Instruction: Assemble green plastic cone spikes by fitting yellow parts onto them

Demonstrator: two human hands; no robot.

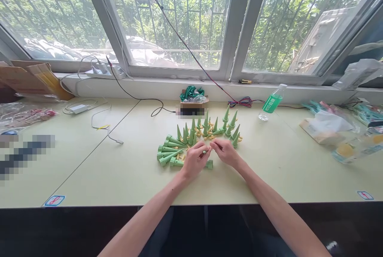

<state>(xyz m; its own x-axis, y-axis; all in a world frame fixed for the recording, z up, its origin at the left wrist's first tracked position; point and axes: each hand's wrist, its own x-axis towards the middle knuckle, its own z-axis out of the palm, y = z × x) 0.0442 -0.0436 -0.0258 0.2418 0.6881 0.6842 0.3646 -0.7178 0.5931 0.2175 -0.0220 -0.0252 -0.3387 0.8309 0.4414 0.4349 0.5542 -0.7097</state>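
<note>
My left hand (195,160) is closed, with a bit of green plastic spike (204,152) showing between the thumb and fingers. My right hand (226,152) meets it fingertip to fingertip in a pinch; what it grips is too small to make out. A green ribbed cap end (210,164) shows just under the left hand, partly hidden by it. Left of the hands lie several green hollow spikes (167,155) with wide collars. Behind them, more green cones (206,123) stand upright among small yellow fittings (199,132).
A green-labelled bottle (271,103) stands at the back right, near a tissue pack (321,125). A small box (194,103) holding green plastic sits by the window sill. Coiled red and blue wires (243,101) and a white cable (106,128) lie on the table (284,169).
</note>
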